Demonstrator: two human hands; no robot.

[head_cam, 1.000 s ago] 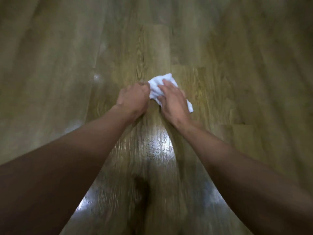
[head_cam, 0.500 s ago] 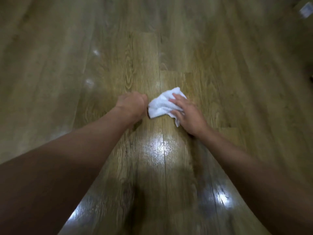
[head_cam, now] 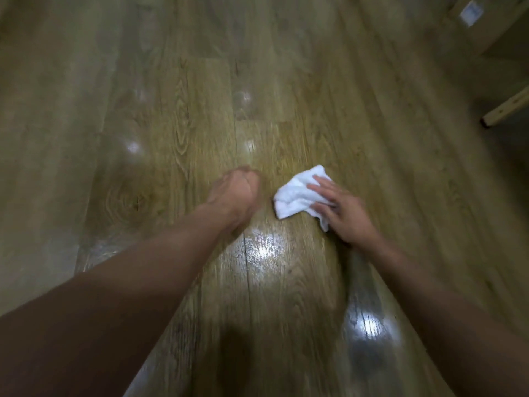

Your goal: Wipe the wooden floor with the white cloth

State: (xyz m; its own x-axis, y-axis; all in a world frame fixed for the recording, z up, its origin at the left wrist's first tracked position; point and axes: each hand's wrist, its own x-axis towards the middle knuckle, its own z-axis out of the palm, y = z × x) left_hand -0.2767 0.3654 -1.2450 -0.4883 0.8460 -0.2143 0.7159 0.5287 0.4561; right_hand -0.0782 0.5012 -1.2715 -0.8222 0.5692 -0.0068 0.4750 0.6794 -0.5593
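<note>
Head view, right hand: my right hand [head_cam: 343,213] lies flat on the white cloth [head_cam: 294,196], fingers [head_cam: 322,186] straight and a little spread, pressing it down on the boards rather than gripping it.
Head view, left hand: my left hand [head_cam: 237,190] is blurred; the fingers look curled under into a loose fist, and I see nothing held in it. Whether the knuckles touch the boards I cannot tell.
Head view, white cloth: crumpled, lying on the wooden floor [head_cam: 171,124] just to the right of my left fist, with a narrow strip of bare board between them. Its right part is under my right fingers; a small corner sticks out below my palm.
Head view, wooden floor: long grained planks running away from me, with a bright glare patch [head_cam: 263,247] between my forearms.
Head view, far right: a cardboard box [head_cam: 486,27] with a white label [head_cam: 471,11], and below it a pale wooden furniture leg [head_cam: 506,108], both well apart from the cloth.
</note>
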